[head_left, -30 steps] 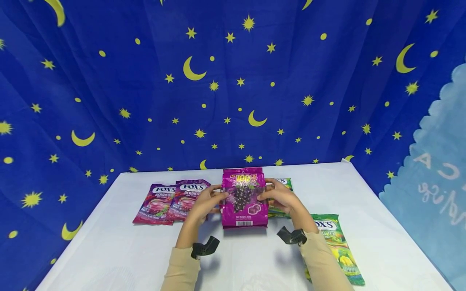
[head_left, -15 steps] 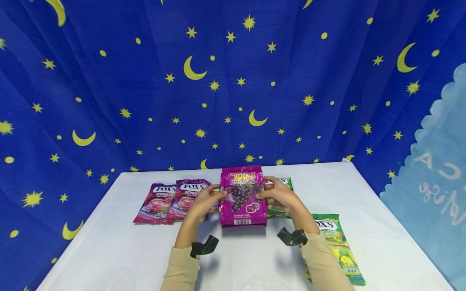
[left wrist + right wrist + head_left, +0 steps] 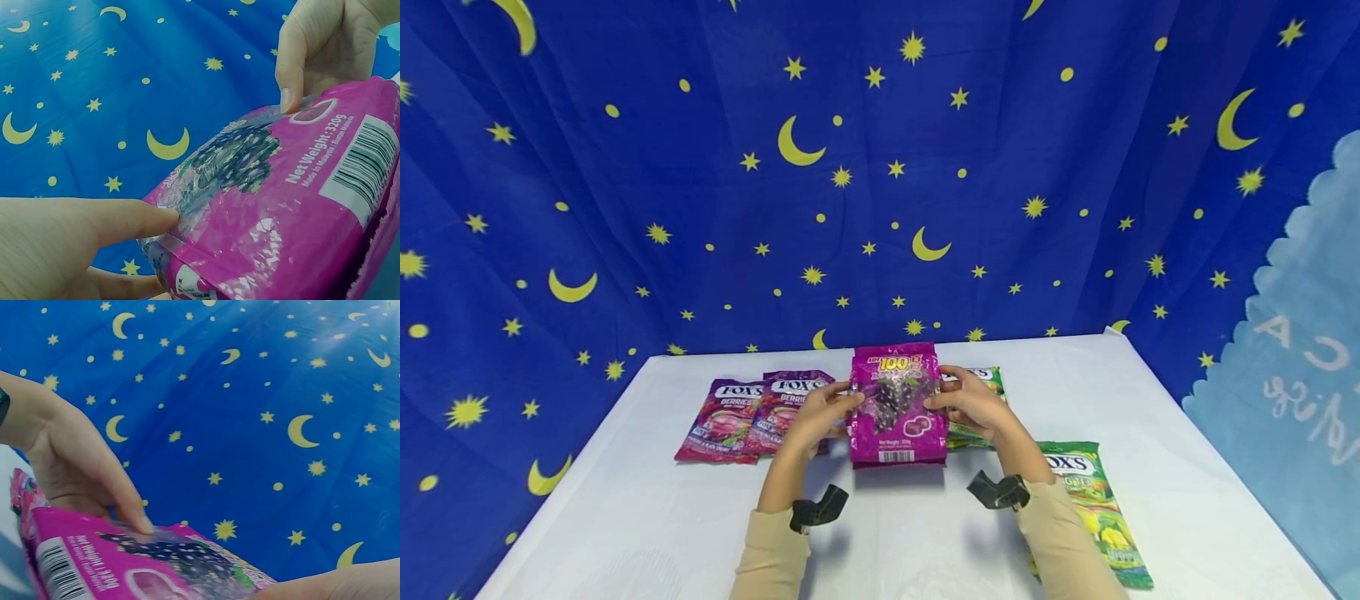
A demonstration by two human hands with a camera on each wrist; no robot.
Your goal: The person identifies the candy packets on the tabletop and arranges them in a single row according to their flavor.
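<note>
A magenta Lot 100 candy bag [image 3: 897, 408] with a dark grape picture is held upright between both hands at the middle of the table. My left hand [image 3: 820, 421] grips its left side, thumb on the front face and fingers behind. On the opposite side my right hand [image 3: 973, 404] pinches the edge the same way. In the left wrist view the thumbs press on the clear window of the candy bag [image 3: 269, 219], and another magenta edge shows behind its bottom. The right wrist view shows the bag [image 3: 81, 550] low in frame.
Two purple Fox's Berries bags [image 3: 718, 425] lie overlapping to the left. One green Fox's bag [image 3: 988, 379] is partly hidden behind the right hand. Another green Fox's bag [image 3: 1108, 521] lies near the right forearm. A blue star-and-moon curtain [image 3: 880, 208] backs the white table [image 3: 625, 500].
Both hands have shifted slightly left with the magenta candy bag, and its top has tilted a little. The other bags have stayed put.
</note>
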